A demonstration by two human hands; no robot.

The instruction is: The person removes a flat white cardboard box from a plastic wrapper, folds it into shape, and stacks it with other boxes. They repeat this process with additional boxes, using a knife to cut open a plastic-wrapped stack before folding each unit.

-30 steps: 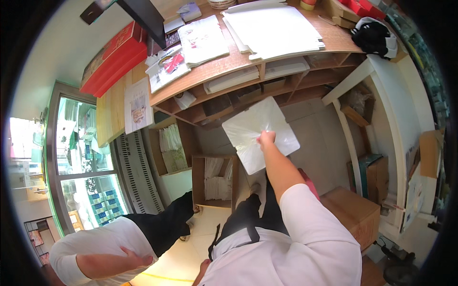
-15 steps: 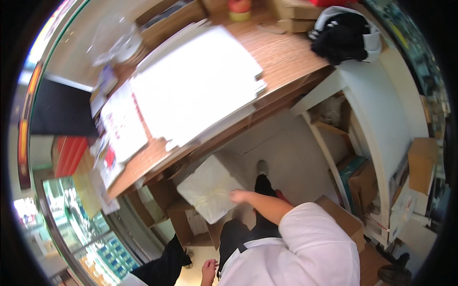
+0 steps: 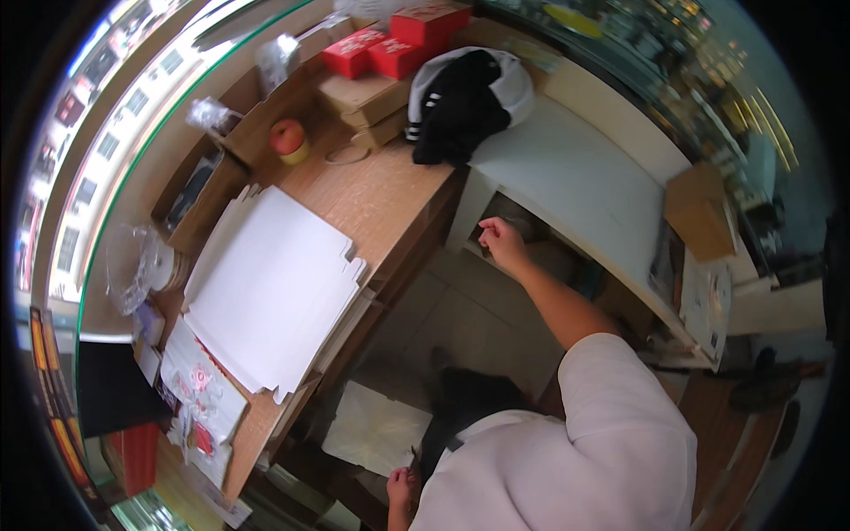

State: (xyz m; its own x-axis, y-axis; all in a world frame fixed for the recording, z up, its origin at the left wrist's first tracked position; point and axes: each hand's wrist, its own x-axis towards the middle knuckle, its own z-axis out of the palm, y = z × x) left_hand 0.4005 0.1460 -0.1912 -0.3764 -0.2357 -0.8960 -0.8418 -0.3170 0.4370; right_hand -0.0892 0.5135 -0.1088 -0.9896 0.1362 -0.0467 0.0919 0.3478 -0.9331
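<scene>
My right hand (image 3: 503, 244) is stretched forward beside the open shelf compartment (image 3: 533, 232) under a white counter (image 3: 584, 168). Its fingers are loosely bent and slightly apart, with nothing visible in them. Low in the view, my left hand (image 3: 402, 486) is closed in front of my body. A small, thin, dark-tipped thing sticks up from it, too small to name. Just beyond that hand, a pale square box or bundle (image 3: 376, 429), seemingly wrapped in plastic, sits low by the desk. Neither hand touches it.
A stack of white flat cardboard sheets (image 3: 270, 292) lies on the wooden desk (image 3: 390, 208). Behind are red boxes (image 3: 425, 26), brown cartons (image 3: 363, 97) and an apple (image 3: 287, 137). A black and white garment (image 3: 460, 102) lies where desk and counter meet. A brown carton (image 3: 699, 208) stands right.
My right hand has left the pale wrapped box and moved forward and right to the shelf opening. My view has turned to the right. My left hand stays low.
</scene>
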